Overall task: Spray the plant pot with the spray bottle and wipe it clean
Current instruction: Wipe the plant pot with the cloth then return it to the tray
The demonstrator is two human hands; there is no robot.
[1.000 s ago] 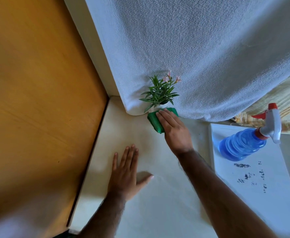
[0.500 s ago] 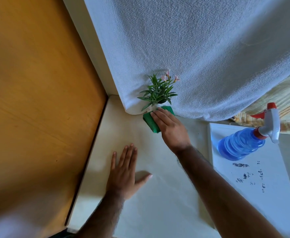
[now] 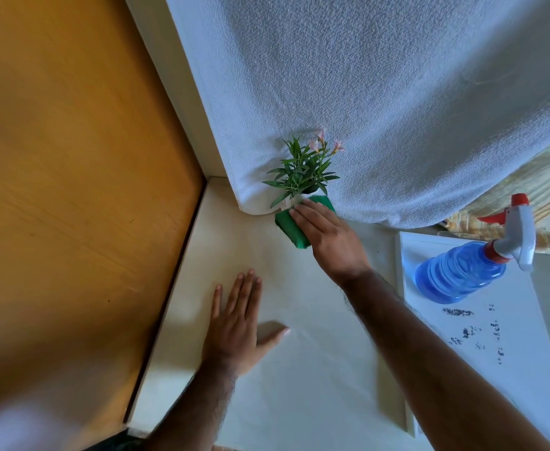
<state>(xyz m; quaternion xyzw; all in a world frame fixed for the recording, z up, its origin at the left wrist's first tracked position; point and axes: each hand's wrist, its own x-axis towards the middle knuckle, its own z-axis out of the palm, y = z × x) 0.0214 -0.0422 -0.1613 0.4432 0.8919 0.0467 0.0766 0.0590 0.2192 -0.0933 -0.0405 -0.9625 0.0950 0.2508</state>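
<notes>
Pot (image 3: 290, 203) may tip: right hand (image 3: 330, 237), fingers straight together, presses cloth (image 3: 289, 226) sideways; left hand (image 3: 234, 330), flat, steadies nothing.

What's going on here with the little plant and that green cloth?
A person is wiping a small white plant pot holding a green leafy plant with pink flowers. Their right hand presses a folded green cloth against the pot's side, while the left hand rests flat on the cream tabletop. The blue plastic spray bottle with a white and red trigger stands untouched to the right on a white board.
</notes>
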